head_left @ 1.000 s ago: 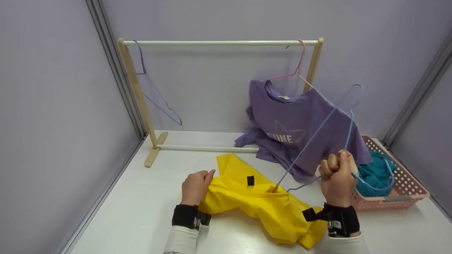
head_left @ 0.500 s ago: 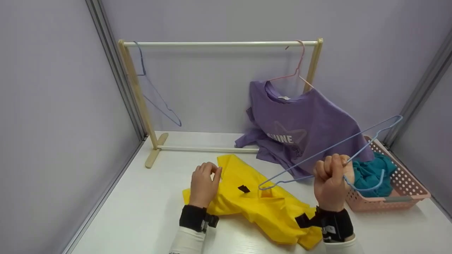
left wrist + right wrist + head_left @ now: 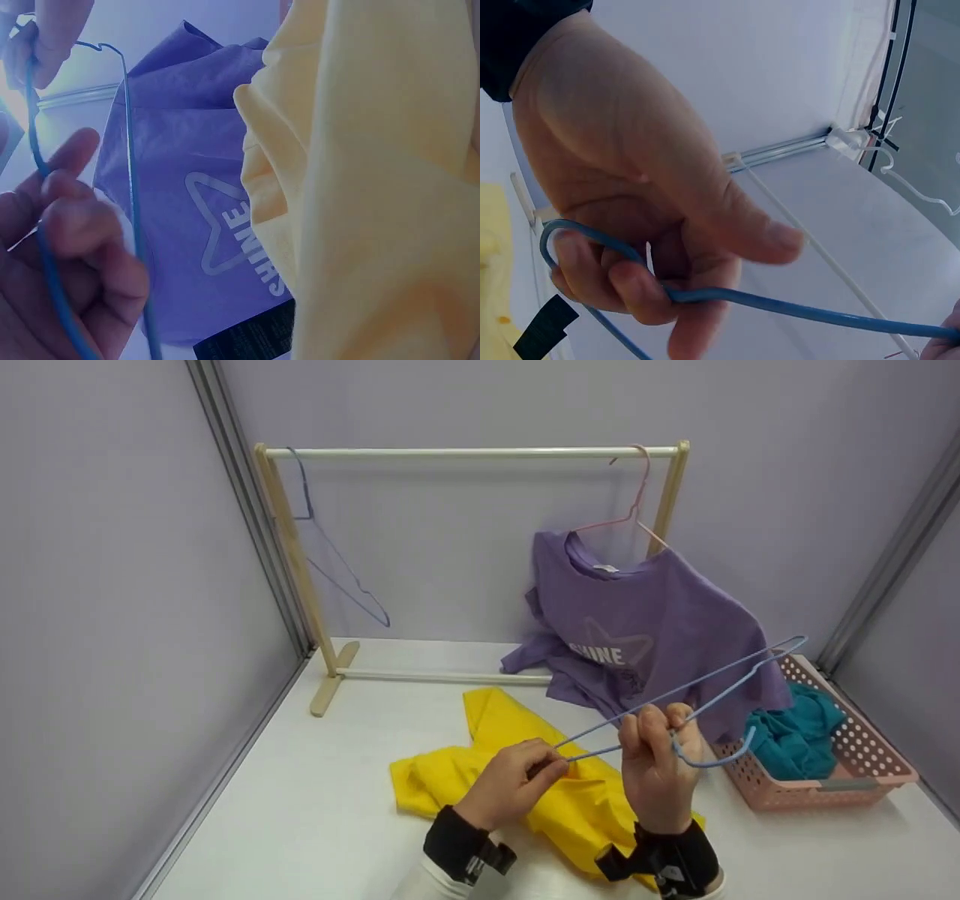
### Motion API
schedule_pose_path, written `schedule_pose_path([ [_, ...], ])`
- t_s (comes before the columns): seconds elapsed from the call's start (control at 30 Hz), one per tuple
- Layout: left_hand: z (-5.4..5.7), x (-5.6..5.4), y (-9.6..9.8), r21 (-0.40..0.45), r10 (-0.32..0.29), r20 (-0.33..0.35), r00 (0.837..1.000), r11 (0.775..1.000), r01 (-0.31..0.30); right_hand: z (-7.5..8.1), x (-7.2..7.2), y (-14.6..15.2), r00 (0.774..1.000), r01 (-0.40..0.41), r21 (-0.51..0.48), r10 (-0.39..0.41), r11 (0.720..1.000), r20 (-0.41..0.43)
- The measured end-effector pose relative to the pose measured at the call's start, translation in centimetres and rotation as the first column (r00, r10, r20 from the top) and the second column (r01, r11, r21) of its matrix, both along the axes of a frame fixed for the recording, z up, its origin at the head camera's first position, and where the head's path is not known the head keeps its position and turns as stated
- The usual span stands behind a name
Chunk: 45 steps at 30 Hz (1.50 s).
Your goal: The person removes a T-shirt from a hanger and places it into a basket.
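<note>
A blue wire hanger [image 3: 709, 766] is held tilted above a yellow shirt [image 3: 427, 781] that lies spread and crumpled on the table. My right hand [image 3: 660, 772] grips the hanger near its neck, the hook pointing right and toward me. In the right wrist view, its fingers [image 3: 641, 289] curl round the blue wire while the thumb sticks out. My left hand [image 3: 517, 780] pinches the hanger's near left end over the shirt. Yellow cloth [image 3: 390, 165] fills the right side of the left wrist view, with a black label [image 3: 247, 335] low in front of the purple shirt [image 3: 172, 225].
Behind stands a rack with a white rail [image 3: 465, 453]. A purple shirt [image 3: 615, 622] hangs there on a pink hanger [image 3: 636, 506], and a blue hanger [image 3: 306, 495] hangs at its left end. At right, a pink basket [image 3: 885, 757] holds teal cloth [image 3: 802, 735].
The hanger came away from the yellow shirt, tipped over toward the right, then moved left. My left hand let go of the shirt, moved right and took the hanger's end.
</note>
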<state>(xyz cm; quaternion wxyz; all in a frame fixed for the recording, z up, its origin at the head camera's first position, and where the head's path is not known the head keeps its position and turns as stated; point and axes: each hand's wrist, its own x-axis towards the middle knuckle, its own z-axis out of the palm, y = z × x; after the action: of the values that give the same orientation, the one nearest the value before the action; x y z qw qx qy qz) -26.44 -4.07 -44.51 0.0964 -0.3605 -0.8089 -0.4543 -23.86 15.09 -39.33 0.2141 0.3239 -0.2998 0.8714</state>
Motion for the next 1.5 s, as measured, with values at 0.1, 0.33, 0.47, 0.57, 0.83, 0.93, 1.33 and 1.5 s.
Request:
schedule_pose_path([
  [0.1,0.2,0.0,-0.2,0.013,-0.011,0.025,1.000,1.000,0.011,0.2,0.2,-0.1,0.996,-0.084,0.022,0.084,0.996,-0.035],
  [0.33,0.9,-0.3,-2.4,0.119,-0.057,0.012,0.998,0.991,0.056,0.5,0.4,0.4,0.984,-0.163,0.250,0.177,0.954,-0.034],
  [0.47,1.4,-0.5,-4.1,0.132,-0.024,0.027,0.999,0.991,0.021,0.6,0.5,1.0,0.985,-0.165,0.420,0.170,0.893,0.025],
  [0.57,1.6,-0.7,-5.5,0.126,0.032,0.043,0.999,0.991,-0.037,0.6,0.4,1.4,0.990,-0.138,0.563,0.138,0.815,0.042],
  [0.83,1.3,-1.6,-8.8,0.236,0.175,0.096,0.980,0.952,-0.194,0.0,-1.1,2.4,0.982,-0.051,0.957,-0.163,0.285,0.101],
  [0.93,1.1,-2.0,-9.5,0.274,0.267,0.121,0.956,0.917,-0.291,-1.2,-2.4,2.8,0.938,-0.123,0.992,-0.330,-0.040,0.103],
  [1.33,0.1,-3.1,-10.0,0.385,0.460,0.225,0.859,0.768,-0.512,-7.0,-6.4,4.6,0.839,-0.287,0.816,-0.543,-0.502,-0.039],
  [1.5,-0.2,-3.3,-10.2,0.389,0.479,0.249,0.842,0.746,-0.540,-5.9,-6.9,5.9,0.840,-0.272,0.878,-0.543,-0.394,0.017],
])
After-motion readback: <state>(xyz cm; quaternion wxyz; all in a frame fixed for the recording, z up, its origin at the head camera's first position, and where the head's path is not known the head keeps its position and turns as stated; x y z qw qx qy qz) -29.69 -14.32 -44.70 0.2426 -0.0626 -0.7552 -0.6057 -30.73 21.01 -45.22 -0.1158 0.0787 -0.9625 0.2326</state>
